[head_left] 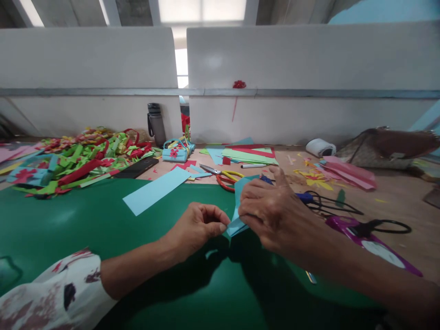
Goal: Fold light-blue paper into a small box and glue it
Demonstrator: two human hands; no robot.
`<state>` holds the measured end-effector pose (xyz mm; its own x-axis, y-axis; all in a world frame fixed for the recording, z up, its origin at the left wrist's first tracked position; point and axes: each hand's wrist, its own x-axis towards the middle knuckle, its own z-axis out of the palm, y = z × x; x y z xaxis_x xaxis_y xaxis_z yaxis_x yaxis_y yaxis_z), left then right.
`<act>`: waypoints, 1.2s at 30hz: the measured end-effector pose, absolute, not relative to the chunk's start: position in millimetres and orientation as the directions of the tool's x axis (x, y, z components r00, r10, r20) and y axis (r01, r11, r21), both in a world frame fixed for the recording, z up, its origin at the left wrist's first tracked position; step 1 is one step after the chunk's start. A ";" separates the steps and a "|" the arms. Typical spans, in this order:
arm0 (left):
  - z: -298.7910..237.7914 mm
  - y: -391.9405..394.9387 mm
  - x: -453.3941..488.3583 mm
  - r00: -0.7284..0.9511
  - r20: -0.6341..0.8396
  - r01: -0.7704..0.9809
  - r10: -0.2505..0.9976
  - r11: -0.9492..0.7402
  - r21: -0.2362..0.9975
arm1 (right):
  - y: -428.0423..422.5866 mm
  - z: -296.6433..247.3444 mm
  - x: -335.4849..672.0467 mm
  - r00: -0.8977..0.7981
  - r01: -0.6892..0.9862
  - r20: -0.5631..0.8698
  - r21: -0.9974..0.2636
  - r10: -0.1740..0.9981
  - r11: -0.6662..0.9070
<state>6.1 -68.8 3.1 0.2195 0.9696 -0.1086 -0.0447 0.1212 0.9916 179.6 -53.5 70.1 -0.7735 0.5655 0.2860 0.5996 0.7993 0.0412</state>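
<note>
A folded piece of light-blue paper [237,224] is held up over the green mat. My right hand [271,206] grips it from the right, fingers bent over its upper part and hiding some of it. At its lower left corner, my left hand [202,224] pinches the edge between thumb and fingertips. A flat light-blue paper strip [156,191] lies on the mat beyond my left hand. Just behind the held paper are scissors [225,175] with red and yellow handles. A blue-handled tool with a black cord [305,197] is partly hidden behind my right hand.
The green mat [85,215] covers the near table. A heap of coloured paper strips [85,160], a phone [137,168], a bottle [156,126] and a small blue paper bag [174,152] stand left. Stacked papers [252,156] lie behind. A purple power strip [374,245] lies right.
</note>
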 end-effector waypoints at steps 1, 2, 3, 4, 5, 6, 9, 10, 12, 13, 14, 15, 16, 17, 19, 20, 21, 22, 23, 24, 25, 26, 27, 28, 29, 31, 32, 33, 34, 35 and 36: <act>3.2 -68.9 5.9 0.222 -0.105 -0.042 0.969 0.117 0.992 | -53.4 70.6 179.3 -0.773 0.601 0.285 0.043 0.567 0.798; 3.5 -69.1 5.5 0.226 -0.099 -0.039 0.969 0.111 0.993 | -53.4 71.2 179.1 -0.771 0.606 0.279 0.045 0.572 0.794; 4.2 -69.3 5.2 0.229 -0.091 -0.032 0.969 0.101 0.994 | -53.3 71.8 179.0 -0.769 0.611 0.274 0.046 0.578 0.790; 5.2 -69.6 4.8 0.229 -0.079 -0.017 0.970 0.085 0.996 | -53.2 72.3 178.9 -0.767 0.614 0.271 0.046 0.582 0.788; 6.5 -69.8 4.6 0.228 -0.060 0.005 0.972 0.061 0.998 | -53.1 72.7 178.9 -0.764 0.617 0.272 0.046 0.585 0.785; 7.7 -70.0 4.4 0.225 -0.027 0.035 0.974 0.019 0.999 | -53.0 72.8 178.9 -0.760 0.620 0.278 0.044 0.587 0.783; 9.3 -70.2 4.5 0.209 0.164 0.180 0.964 -0.203 0.962 | -52.5 72.0 179.3 -0.760 0.615 0.293 0.040 0.580 0.787; 8.8 -70.2 4.7 0.207 0.231 0.229 0.951 -0.277 0.933 | -52.2 71.4 179.4 -0.762 0.613 0.294 0.041 0.577 0.789; 6.5 -70.1 5.3 0.205 0.335 0.306 0.920 -0.385 0.870 | -51.5 69.6 179.2 -0.763 0.610 0.303 0.050 0.571 0.791; 5.1 -70.1 5.6 0.204 0.370 0.331 0.906 -0.420 0.845 | -51.0 68.2 179.0 -0.761 0.613 0.313 0.057 0.569 0.788; 3.6 -70.2 6.1 0.205 0.401 0.347 0.893 -0.450 0.823 | -50.5 66.5 178.5 -0.758 0.614 0.327 0.065 0.565 0.786; 2.2 -70.4 6.6 0.211 0.435 0.358 0.875 -0.483 0.799 | -49.9 64.5 177.9 -0.758 0.614 0.334 0.075 0.560 0.786; 1.1 -70.7 7.3 0.218 0.467 0.368 0.857 -0.516 0.774 | -49.4 62.2 177.2 -0.762 0.610 0.336 0.085 0.554 0.788; 0.2 -71.0 7.9 0.226 0.499 0.377 0.837 -0.547 0.747 | -49.0 59.9 176.3 -0.768 0.605 0.333 0.095 0.548 0.790; -1.0 -71.6 9.1 0.242 0.556 0.391 0.795 -0.604 0.694 | -48.8 55.6 174.6 -0.785 0.588 0.322 0.119 0.529 0.800; -1.3 -71.7 9.4 0.249 0.581 0.399 0.775 -0.629 0.667 | -49.0 54.1 173.9 -0.793 0.578 0.321 0.129 0.518 0.806; -1.6 -71.8 9.5 0.261 0.603 0.407 0.754 -0.652 0.640 | -49.4 53.3 173.4 -0.800 0.568 0.327 0.139 0.504 0.811; -1.8 -71.7 9.4 0.275 0.620 0.411 0.735 -0.673 0.615 | -49.9 53.1 173.1 -0.806 0.557 0.334 0.147 0.489 0.817; -1.9 -71.4 8.9 0.295 0.633 0.412 0.716 -0.693 0.591 | -50.5 53.5 173.0 -0.812 0.547 0.337 0.154 0.476 0.823; -2.0 -71.0 8.3 0.315 0.642 0.411 0.699 -0.710 0.571 | -51.1 54.5 173.2 -0.816 0.540 0.337 0.159 0.469 0.826; -2.2 -70.5 7.4 0.334 0.649 0.408 0.683 -0.726 0.554 | -51.5 55.9 173.5 -0.817 0.540 0.337 0.163 0.468 0.826; -2.3 -69.9 6.4 0.349 0.654 0.404 0.671 -0.737 0.541 | -51.8 57.6 174.0 -0.816 0.542 0.337 0.168 0.469 0.823; -2.4 -69.4 5.5 0.357 0.658 0.404 0.663 -0.745 0.531 | -52.0 59.3 174.6 -0.814 0.546 0.338 0.172 0.472 0.820; -2.5 -68.9 4.5 0.364 0.655 0.409 0.662 -0.745 0.526 | -52.0 61.1 175.3 -0.813 0.550 0.338 0.175 0.475 0.817; -2.4 -68.6 3.7 0.370 0.647 0.419 0.667 -0.741 0.524 | -51.8 62.7 176.0 -0.812 0.552 0.337 0.174 0.477 0.816; -2.2 -68.2 2.5 0.380 0.621 0.445 0.685 -0.724 0.527 | -51.3 65.7 177.5 -0.813 0.551 0.327 0.167 0.481 0.817; -1.9 -68.1 2.1 0.383 0.609 0.455 0.694 -0.716 0.530 | -51.0 67.0 178.3 -0.814 0.552 0.319 0.164 0.486 0.817; -1.6 -67.9 1.8 0.385 0.600 0.461 0.701 -0.709 0.533 | -50.8 68.2 179.0 -0.813 0.556 0.311 0.161 0.492 0.816; -1.3 -67.7 1.6 0.385 0.594 0.464 0.707 -0.704 0.537 | -50.7 69.2 179.8 -0.812 0.558 0.305 0.159 0.497 0.814; -0.9 -67.5 1.5 0.383 0.591 0.465 0.710 -0.701 0.541 | -50.7 70.0 180.4 -0.812 0.560 0.299 0.156 0.502 0.814; -0.6 -67.2 1.3 0.383 0.586 0.464 0.714 -0.697 0.546 | -50.8 70.6 180.8 -0.812 0.561 0.291 0.152 0.506 0.814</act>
